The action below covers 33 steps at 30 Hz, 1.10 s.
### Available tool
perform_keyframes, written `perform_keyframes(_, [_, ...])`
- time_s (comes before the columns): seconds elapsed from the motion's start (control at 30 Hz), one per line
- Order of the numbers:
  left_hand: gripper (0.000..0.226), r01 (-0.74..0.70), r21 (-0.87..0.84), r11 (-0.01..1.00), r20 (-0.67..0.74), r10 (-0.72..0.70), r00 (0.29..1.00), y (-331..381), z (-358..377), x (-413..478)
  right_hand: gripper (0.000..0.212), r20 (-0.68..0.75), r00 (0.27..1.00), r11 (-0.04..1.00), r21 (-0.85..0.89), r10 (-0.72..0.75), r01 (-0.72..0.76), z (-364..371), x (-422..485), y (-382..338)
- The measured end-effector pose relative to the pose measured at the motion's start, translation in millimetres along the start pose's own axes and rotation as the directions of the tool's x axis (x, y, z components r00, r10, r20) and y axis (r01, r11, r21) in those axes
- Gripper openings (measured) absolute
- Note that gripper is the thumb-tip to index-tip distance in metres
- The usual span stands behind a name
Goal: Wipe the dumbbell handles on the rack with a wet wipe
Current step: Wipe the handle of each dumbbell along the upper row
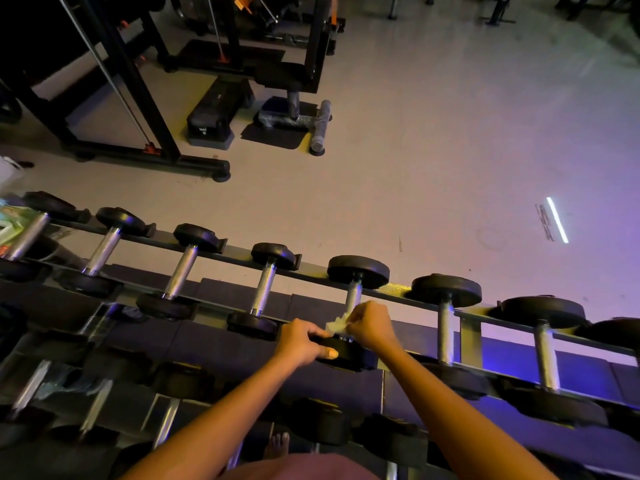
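A row of black-headed dumbbells with silver knurled handles lies across the top tier of the rack (469, 336). My right hand (370, 323) grips a crumpled white wet wipe (337, 325) wrapped against the near end of one dumbbell's handle (354, 295). My left hand (301, 342) holds the near black head (346, 355) of that same dumbbell, thumb along its edge. The handle's lower part is hidden by my right hand and the wipe.
Neighbouring dumbbells (265, 285) (446, 327) lie close on both sides. A lower tier holds more dumbbells (318, 420). Beyond the rack is grey floor (433, 168), with a black machine frame (138, 98) and bench base (294, 109) at the far left. A bare foot (277, 445) shows below.
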State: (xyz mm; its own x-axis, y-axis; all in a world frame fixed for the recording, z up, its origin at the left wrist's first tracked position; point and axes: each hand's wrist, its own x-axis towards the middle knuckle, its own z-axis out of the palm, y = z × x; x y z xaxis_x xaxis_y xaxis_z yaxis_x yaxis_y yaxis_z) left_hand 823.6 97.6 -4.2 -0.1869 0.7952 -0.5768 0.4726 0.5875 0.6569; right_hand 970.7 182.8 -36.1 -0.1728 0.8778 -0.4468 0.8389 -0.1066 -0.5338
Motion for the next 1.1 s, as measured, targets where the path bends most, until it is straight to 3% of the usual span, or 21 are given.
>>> perform_keyframes(0.17, [0.052,-0.005,0.008,1.000,0.016,0.005,1.000,1.7,-2.8,1.2,0.016,0.001,0.999,0.994,0.101,0.053,-0.053,7.1,-7.0,9.9])
perform_keyframes(0.3, [0.052,-0.025,0.029,0.999,0.001,0.025,1.000,2.5,-3.1,-0.8,0.004,-0.161,0.984,0.946,0.322,0.070,-0.014,-14.9,9.6,1.5])
perform_keyframes(0.43, [0.052,-0.018,0.025,1.000,0.010,0.018,1.000,3.4,-2.9,-3.9,0.007,-0.252,0.966,0.918,0.394,0.061,0.045,-29.4,25.5,-5.9])
perform_keyframes(0.77, [0.054,0.031,-0.005,0.999,0.000,-0.031,1.000,7.4,-4.2,-4.0,0.008,0.018,0.996,0.951,0.297,0.086,-0.088,1.2,-12.4,26.9])
perform_keyframes(0.9, [0.052,0.075,-0.025,0.997,0.059,-0.073,0.996,7.1,-4.6,-3.3,0.004,0.043,0.995,0.950,0.296,0.090,-0.099,1.7,-16.5,28.8])
perform_keyframes(0.97, [0.043,0.132,-0.140,0.981,0.055,-0.126,0.991,5.4,-3.3,-4.8,0.002,0.013,0.995,0.936,0.338,0.104,-0.102,-1.3,-13.5,24.3])
perform_keyframes(1.03, [0.023,0.261,-0.469,0.844,0.052,-0.268,0.962,4.7,-3.4,-6.3,0.003,-0.070,0.989,0.910,0.405,0.127,-0.088,-3.9,-10.7,16.4])
perform_keyframes(1.1, [0.018,0.386,-0.736,0.556,0.134,-0.439,0.889,1.5,-3.6,-1.9,0.005,-0.147,0.980,0.908,0.415,0.132,-0.059,-3.2,-7.9,9.9])
